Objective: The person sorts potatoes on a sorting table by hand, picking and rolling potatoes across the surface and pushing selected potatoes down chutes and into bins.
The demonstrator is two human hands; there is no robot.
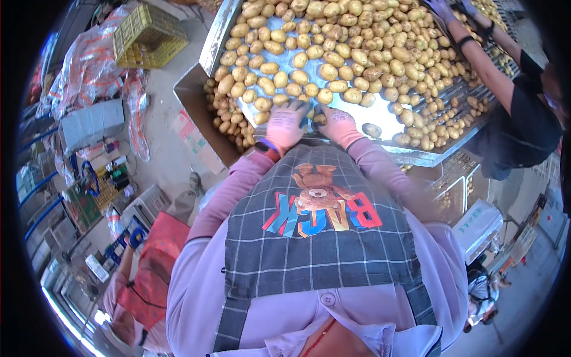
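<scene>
Many loose potatoes [328, 71] lie across a metal sorting table [357, 111] in front of me. My left hand [287, 120], in a pink glove with dark fingertips, rests at the table's near edge. Its fingers point forward among the potatoes, and what is beneath them is partly hidden. Just to its right, my right hand [341, 126], gloved alike, has its fingers curled around a small potato [319, 118]. A single darker potato [371, 130] lies on the bare metal to the right of that hand.
Potatoes fill a chute [227, 127] at the table's left. A co-worker's gloved hand [441, 11] reaches in at the upper right, beside a slatted roller section [450, 96]. Yellow plastic crates [149, 38] stand at the upper left. Another person in a red apron [156, 263] is behind, at lower left.
</scene>
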